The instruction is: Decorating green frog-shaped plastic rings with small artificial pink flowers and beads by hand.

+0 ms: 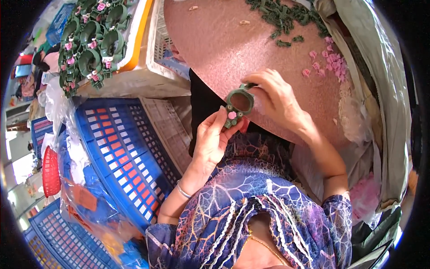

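Note:
A dark green plastic ring-shaped part (pixel 239 102), with a small pink piece (pixel 232 115) on its lower end, is held up near the edge of the round table. My left hand (pixel 214 136) pinches its lower end between thumb and fingers. At its top, the fingers of my right hand (pixel 278 99) are closed on a small dark green piece (pixel 249 85) that touches the ring. Part of that small piece is hidden by my fingers. Similar green parts with pink pieces (pixel 92 40) are heaped at the upper left.
The round pinkish table (pixel 224 45) bears a pile of small green pieces (pixel 291 18) at its far side and scattered pink pieces (pixel 336 65) at the right. A blue plastic basket (pixel 121 152) stands to my left, below a white crate (pixel 156 49). Grey cloth (pixel 380 67) hangs at the right.

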Available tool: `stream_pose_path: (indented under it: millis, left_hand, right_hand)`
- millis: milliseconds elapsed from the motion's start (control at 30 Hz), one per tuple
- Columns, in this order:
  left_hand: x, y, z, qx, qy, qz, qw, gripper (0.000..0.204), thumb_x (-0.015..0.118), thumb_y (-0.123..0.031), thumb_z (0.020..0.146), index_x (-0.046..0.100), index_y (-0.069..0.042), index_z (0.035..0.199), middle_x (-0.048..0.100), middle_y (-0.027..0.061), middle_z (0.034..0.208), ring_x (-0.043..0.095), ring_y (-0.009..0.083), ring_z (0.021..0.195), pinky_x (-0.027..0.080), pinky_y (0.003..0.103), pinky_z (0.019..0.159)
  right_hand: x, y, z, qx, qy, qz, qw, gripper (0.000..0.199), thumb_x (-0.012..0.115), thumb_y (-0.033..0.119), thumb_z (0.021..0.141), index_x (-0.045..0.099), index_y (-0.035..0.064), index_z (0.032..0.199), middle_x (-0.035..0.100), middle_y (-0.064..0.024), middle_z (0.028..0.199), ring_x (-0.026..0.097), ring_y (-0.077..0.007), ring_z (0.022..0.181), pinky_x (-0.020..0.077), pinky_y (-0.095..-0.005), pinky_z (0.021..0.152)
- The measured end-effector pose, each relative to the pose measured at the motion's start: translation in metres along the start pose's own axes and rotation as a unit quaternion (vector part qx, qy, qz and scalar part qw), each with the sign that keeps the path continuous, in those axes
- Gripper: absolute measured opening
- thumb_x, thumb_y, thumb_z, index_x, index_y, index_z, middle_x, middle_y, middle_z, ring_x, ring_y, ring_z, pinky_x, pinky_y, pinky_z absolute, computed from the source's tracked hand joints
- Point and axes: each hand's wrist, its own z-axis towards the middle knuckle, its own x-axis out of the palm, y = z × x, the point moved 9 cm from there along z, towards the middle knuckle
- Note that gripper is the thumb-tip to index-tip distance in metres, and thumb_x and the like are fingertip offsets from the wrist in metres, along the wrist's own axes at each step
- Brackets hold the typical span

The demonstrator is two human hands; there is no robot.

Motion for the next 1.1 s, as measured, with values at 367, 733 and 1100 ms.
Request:
stream_pose_path:
  millis: [367, 733, 1100]
  left_hand:
    - [-0.017, 0.020, 0.002, -0.032, -0.096, -0.072, 0.992, 0.029, 0.059, -0.026, 0.098, 0.065, 0.002, 0.099, 0.067, 0.0091, 0.094, 0.067, 0.0220, 0.089, 0.057, 0.038, 0.090]
    - [-0.009, 0.011, 0.004, 0.010, -0.057, -0.061, 0.996, 0.026, 0.064, -0.025, 0.096, 0.065, 0.001, 0.095, 0.068, 0.0091, 0.092, 0.067, 0.0195, 0.087, 0.059, 0.037, 0.083]
    - [-0.010, 0.013, 0.019, 0.009, -0.109, 0.064, 0.992, 0.029, 0.072, -0.027, 0.090, 0.058, -0.002, 0.097, 0.064, 0.0046, 0.084, 0.065, 0.0146, 0.077, 0.058, 0.032, 0.070]
  right_hand:
    - [0.055, 0.004, 0.010, -0.028, 0.075, -0.050, 0.996, 0.022, 0.064, 0.016, 0.086, 0.062, 0.0051, 0.105, 0.063, -0.0087, 0.097, 0.059, -0.0265, 0.095, 0.0438, -0.0389, 0.086]
    - [0.050, 0.003, 0.011, -0.059, 0.086, -0.037, 0.994, 0.019, 0.064, 0.013, 0.084, 0.060, 0.0048, 0.101, 0.062, -0.0084, 0.096, 0.059, -0.0275, 0.096, 0.0443, -0.0380, 0.087]
    - [0.042, -0.011, 0.013, -0.057, 0.092, -0.122, 0.987, 0.029, 0.065, 0.014, 0.080, 0.061, 0.0054, 0.107, 0.062, -0.0079, 0.100, 0.058, -0.0270, 0.097, 0.0456, -0.0387, 0.088]
